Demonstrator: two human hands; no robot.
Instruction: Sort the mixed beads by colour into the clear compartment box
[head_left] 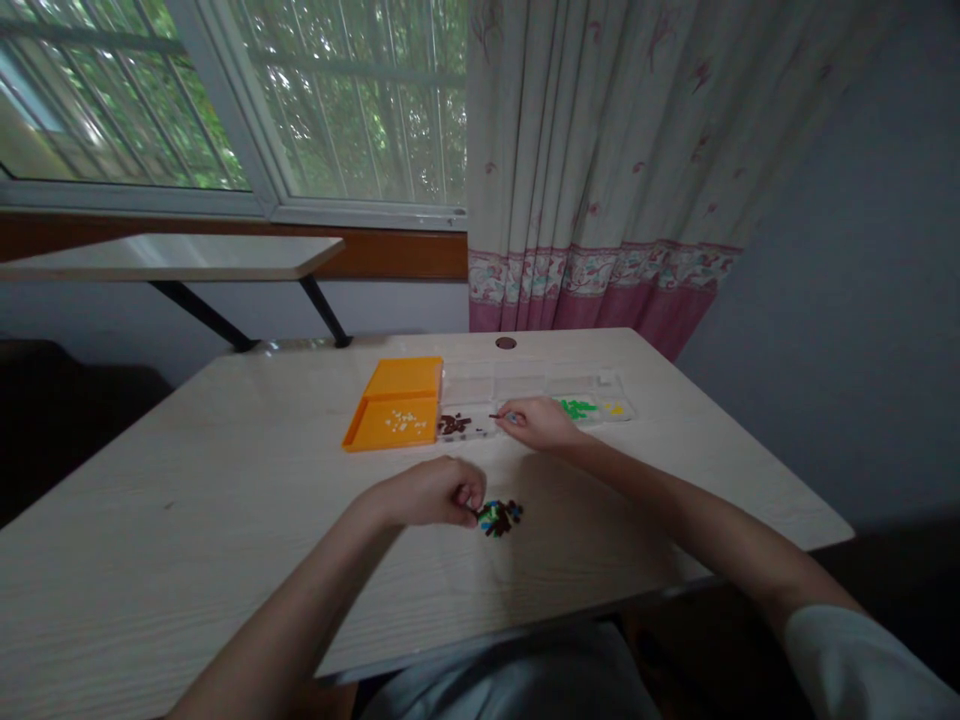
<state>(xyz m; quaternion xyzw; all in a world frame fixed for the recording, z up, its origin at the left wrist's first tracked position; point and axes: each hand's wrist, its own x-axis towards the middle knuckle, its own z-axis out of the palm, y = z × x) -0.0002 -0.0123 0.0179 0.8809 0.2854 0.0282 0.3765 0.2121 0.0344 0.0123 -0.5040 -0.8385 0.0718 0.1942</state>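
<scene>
My left hand [439,492] rests on the table with its fingers curled in a pinch, right beside a small pile of dark, green and blue beads [500,517]. What the fingers hold is too small to see. My right hand [538,423] reaches forward over a clear compartment box [525,385] and pinches a thin tool [501,416] whose tip points left toward a compartment of brown beads [454,424]. Green beads [577,408] and yellow beads [615,408] lie in compartments to the right of that hand.
An open orange box [394,403] with a few white beads stands left of the clear box. The wooden table [225,500] ends at the right near a grey wall. A curtain [600,160], a window and a folding shelf [172,257] are behind.
</scene>
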